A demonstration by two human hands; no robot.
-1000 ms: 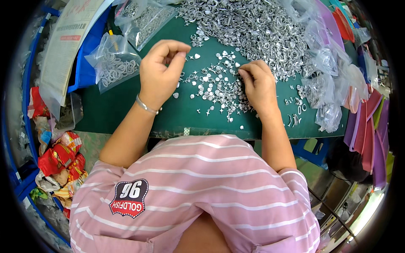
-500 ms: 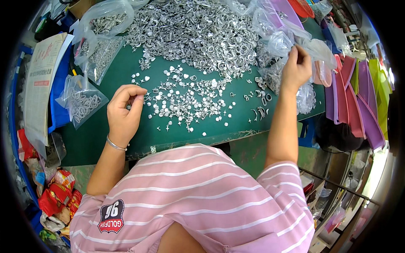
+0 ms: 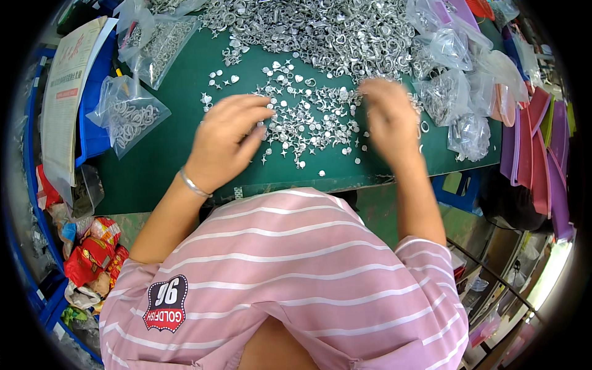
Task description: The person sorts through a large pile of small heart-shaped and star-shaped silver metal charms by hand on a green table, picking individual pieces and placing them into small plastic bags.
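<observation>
silver charms (image 3: pixel 308 117) lie spread on the green desk (image 3: pixel 166 154) between both hands. left hand (image 3: pixel 225 139) pinches some small pieces; right hand (image 3: pixel 388 117) is blurred, grip unclear. big pile (image 3: pixel 314 31) is unsorted, some bags (image 3: pixel 126 114) filled.

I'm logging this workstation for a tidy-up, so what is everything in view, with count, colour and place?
Small metal charms: too many to count, silver, loose on the mat between the hands, heaped at the far edge.
Table mat: one, green, under the charms.
Plastic bags of charms, left: at least two, clear, left side of mat.
Plastic bags, right: several, clear, right side of mat.
Printed paper sheet: one, white, far left.
Flat sleeves: several, purple and pink, far right.
Snack wrappers: several, red, lower left.
Bracelet: one, silver, left wrist.
Left hand: over the loose charms.
Right hand: blurred, over the charms.
</observation>
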